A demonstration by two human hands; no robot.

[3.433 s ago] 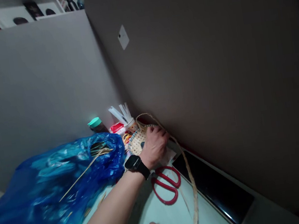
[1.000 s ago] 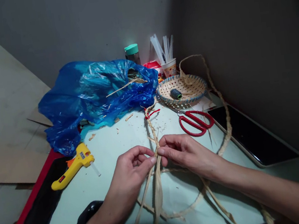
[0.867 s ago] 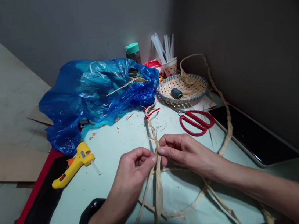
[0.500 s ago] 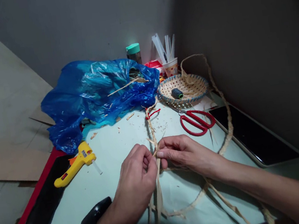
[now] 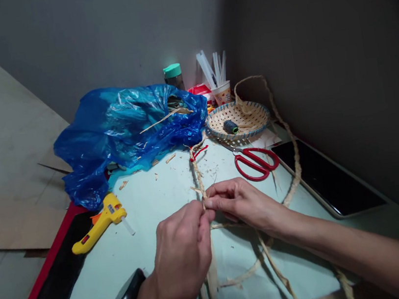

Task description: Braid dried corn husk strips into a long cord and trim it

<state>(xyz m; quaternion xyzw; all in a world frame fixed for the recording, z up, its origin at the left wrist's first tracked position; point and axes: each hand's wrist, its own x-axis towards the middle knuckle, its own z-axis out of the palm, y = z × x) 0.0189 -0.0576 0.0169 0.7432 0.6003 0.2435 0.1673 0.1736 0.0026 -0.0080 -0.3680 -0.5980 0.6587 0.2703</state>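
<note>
A pale, straw-like braid (image 5: 198,175) runs from a red tie (image 5: 194,154) near the blue bag down to my fingers. My left hand (image 5: 186,250) is closed on loose strands just below the braid's working end. Opposite it, my right hand (image 5: 238,201) pinches the braid's lower end between thumb and forefinger. Both hands' fingertips meet there, and the exact strand in each is partly hidden. Loose fibre strands (image 5: 212,276) hang down under my left hand. Another length of twisted cord (image 5: 282,276) passes beneath my right forearm.
Red-handled scissors (image 5: 257,163), a woven basket (image 5: 238,119) with a dark thread spool (image 5: 231,126), and a tablet (image 5: 331,175) lie to the right. A yellow glue gun (image 5: 99,225) and a blue plastic bag (image 5: 126,130) are on the left. A cup of glue sticks (image 5: 221,92) stands behind.
My left hand has come closer to my right, and their fingertips now meet at the braid. The whole view has shifted slightly, moving the objects leftward.
</note>
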